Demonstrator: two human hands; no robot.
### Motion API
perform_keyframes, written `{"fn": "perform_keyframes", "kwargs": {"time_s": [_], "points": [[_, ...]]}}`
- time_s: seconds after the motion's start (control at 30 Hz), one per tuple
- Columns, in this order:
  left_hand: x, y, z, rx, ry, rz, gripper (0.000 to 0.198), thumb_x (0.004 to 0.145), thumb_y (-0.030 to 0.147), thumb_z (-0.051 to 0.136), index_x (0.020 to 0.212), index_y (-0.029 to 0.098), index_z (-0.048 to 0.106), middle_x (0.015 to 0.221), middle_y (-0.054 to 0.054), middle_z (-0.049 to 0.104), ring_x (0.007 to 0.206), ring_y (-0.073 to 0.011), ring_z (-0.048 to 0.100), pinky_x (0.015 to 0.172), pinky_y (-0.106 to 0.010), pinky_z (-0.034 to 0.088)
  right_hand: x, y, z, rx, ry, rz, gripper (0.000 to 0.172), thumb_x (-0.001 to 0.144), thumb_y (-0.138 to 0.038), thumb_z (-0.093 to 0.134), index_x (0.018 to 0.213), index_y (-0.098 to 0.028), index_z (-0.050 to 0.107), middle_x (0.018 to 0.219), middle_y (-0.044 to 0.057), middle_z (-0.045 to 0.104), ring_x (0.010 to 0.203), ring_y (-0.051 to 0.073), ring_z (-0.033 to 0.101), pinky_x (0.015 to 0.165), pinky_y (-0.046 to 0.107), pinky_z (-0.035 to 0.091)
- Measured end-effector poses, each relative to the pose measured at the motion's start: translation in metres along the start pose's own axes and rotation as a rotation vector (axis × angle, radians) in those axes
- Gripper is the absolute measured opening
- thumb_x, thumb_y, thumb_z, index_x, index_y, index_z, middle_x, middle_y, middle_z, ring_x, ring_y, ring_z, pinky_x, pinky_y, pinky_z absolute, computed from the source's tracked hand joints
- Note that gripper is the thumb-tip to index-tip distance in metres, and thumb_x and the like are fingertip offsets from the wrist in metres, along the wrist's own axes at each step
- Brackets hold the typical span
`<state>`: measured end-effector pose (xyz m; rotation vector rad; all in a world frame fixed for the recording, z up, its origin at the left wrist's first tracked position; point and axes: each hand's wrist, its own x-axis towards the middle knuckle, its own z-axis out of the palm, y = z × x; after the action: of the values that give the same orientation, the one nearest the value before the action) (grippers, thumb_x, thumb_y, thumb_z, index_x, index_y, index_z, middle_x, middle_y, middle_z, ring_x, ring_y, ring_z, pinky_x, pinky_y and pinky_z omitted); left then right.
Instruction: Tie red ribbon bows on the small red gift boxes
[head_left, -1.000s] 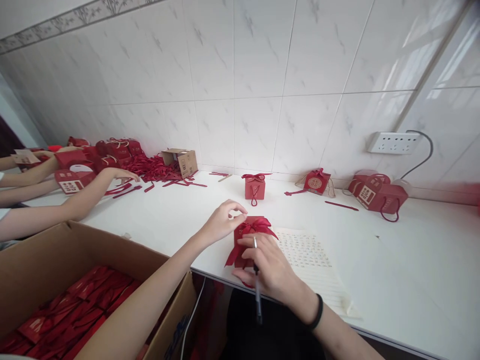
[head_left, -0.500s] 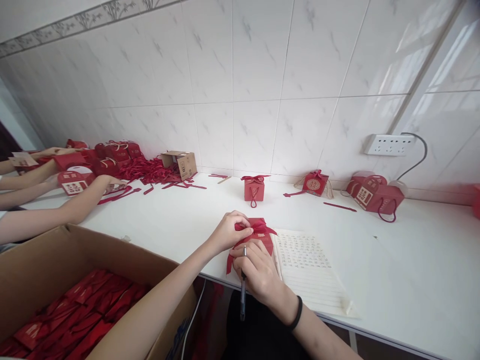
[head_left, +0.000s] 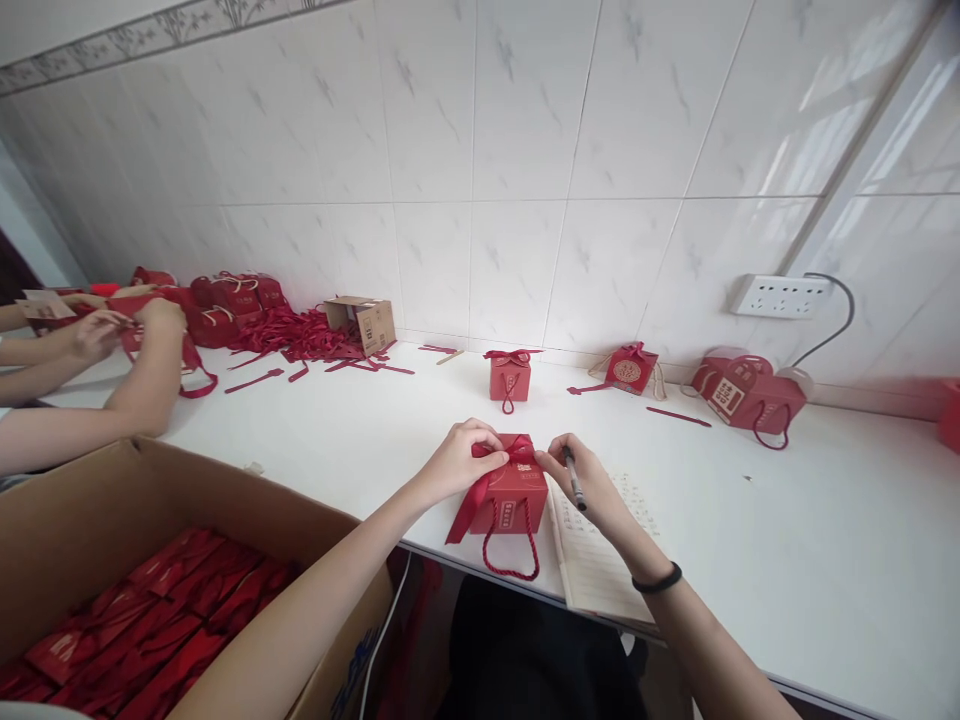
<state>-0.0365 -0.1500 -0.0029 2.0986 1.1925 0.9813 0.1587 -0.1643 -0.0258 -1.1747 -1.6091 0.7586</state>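
Observation:
A small red gift box (head_left: 510,505) with a dark red rope handle stands at the table's near edge in the head view. Across its top runs a red ribbon (head_left: 520,450) tied in a bow. My left hand (head_left: 466,458) is closed at the bow's left side, pinching the ribbon between thumb and fingers. On the bow's right side, my right hand (head_left: 589,478) is closed, with thumb and fingertip pinching the ribbon's right part. The same hand also holds a pen (head_left: 574,478), pointing down. Under my right forearm lies an open notebook (head_left: 592,575) with handwriting.
A cardboard carton (head_left: 247,490) full of red boxes stands at the near left. Behind my box are a finished-looking bowed box (head_left: 510,378), another red box (head_left: 631,370) and larger red boxes (head_left: 750,395). A co-worker's hands (head_left: 154,320) and a ribbon heap (head_left: 300,330) are left.
My right hand has moved from the box's front to the bow's right side, uncovering the front and rope handle. My left hand stays on the bow. The co-worker's arm has lifted and moved left.

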Motion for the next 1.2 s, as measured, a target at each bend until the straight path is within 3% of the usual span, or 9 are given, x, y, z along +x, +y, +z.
{"fn": "perform_keyframes", "kwargs": {"time_s": [0.2,0.47,0.57,0.63,0.73,0.8,0.87,1.03,1.2], "points": [[0.001,-0.001,-0.001,-0.002,-0.017,0.003,0.012,0.076,0.028,0.059,0.07,0.019,0.065,0.093,-0.004,0.06,0.091,-0.0185,0.058,0.088,-0.033,0.044,-0.019,-0.021,-0.002,0.163,-0.064,0.058,0.027,0.075,-0.04,0.058,0.072,-0.021,0.038,0.062,-0.004,0.036,0.056,0.012,0.033,0.052,0.025,0.027],[0.002,-0.003,0.0,-0.011,-0.033,-0.022,0.013,0.075,0.03,0.059,0.069,0.019,0.063,0.095,-0.005,0.058,0.094,-0.0192,0.056,0.088,-0.033,0.043,-0.034,-0.021,-0.005,-0.038,-0.073,0.001,0.03,0.074,-0.047,0.056,0.069,-0.022,0.04,0.06,-0.003,0.039,0.052,0.013,0.037,0.051,0.027,0.03],[-0.002,-0.001,-0.001,-0.051,-0.017,-0.037,0.015,0.075,0.033,0.059,0.081,0.019,0.061,0.1,-0.005,0.059,0.098,-0.0194,0.055,0.088,-0.032,0.042,-0.024,-0.014,-0.017,-0.186,0.132,-0.038,0.039,0.072,-0.058,0.058,0.077,-0.022,0.044,0.068,0.003,0.053,0.059,0.018,0.048,0.056,0.031,0.037],[-0.006,0.0,-0.003,-0.077,0.072,-0.057,0.023,0.076,0.036,0.056,0.093,0.02,0.058,0.107,-0.006,0.058,0.102,-0.0196,0.054,0.087,-0.031,0.042,-0.011,-0.014,-0.023,-0.212,0.269,-0.074,0.043,0.072,-0.062,0.058,0.081,-0.022,0.044,0.08,0.007,0.06,0.069,0.022,0.055,0.062,0.033,0.04],[-0.014,0.004,-0.006,-0.002,0.268,-0.161,0.024,0.079,0.042,0.049,0.086,0.019,0.054,0.098,-0.006,0.059,0.095,-0.0202,0.055,0.08,-0.032,0.042,0.01,-0.016,-0.023,-0.135,0.122,-0.131,0.039,0.076,-0.057,0.057,0.082,-0.021,0.045,0.088,0.007,0.062,0.08,0.022,0.057,0.07,0.034,0.042],[-0.017,0.006,-0.008,0.074,0.256,-0.259,0.029,0.08,0.046,0.046,0.069,0.019,0.049,0.077,-0.003,0.059,0.077,-0.0188,0.056,0.07,-0.031,0.041,0.021,-0.018,-0.014,-0.068,-0.062,-0.158,0.035,0.076,-0.053,0.06,0.08,-0.021,0.046,0.086,0.005,0.062,0.08,0.02,0.057,0.071,0.032,0.043],[-0.019,0.008,-0.009,0.11,0.171,-0.298,0.032,0.079,0.046,0.046,0.061,0.02,0.045,0.063,0.0,0.054,0.064,-0.0167,0.052,0.063,-0.029,0.038,0.029,-0.019,-0.004,-0.022,-0.157,-0.153,0.035,0.072,-0.051,0.063,0.076,-0.021,0.046,0.077,0.002,0.059,0.071,0.017,0.054,0.065,0.03,0.041],[-0.013,0.007,-0.011,0.055,0.125,-0.192,0.02,0.078,0.035,0.045,0.067,0.019,0.049,0.07,0.0,0.058,0.068,-0.0158,0.054,0.064,-0.027,0.039,0.03,-0.019,0.012,0.164,-0.128,-0.009,0.038,0.067,-0.049,0.066,0.07,-0.019,0.043,0.056,-0.006,0.04,0.05,0.009,0.035,0.05,0.024,0.028],[-0.008,0.0,-0.006,-0.006,0.144,-0.247,0.024,0.083,0.039,0.039,0.071,0.02,0.048,0.068,0.001,0.056,0.065,-0.0156,0.054,0.06,-0.026,0.039,0.019,-0.023,0.008,0.288,-0.066,0.114,0.039,0.063,-0.047,0.07,0.073,-0.018,0.046,0.057,-0.006,0.041,0.051,0.009,0.036,0.05,0.022,0.027]]}}
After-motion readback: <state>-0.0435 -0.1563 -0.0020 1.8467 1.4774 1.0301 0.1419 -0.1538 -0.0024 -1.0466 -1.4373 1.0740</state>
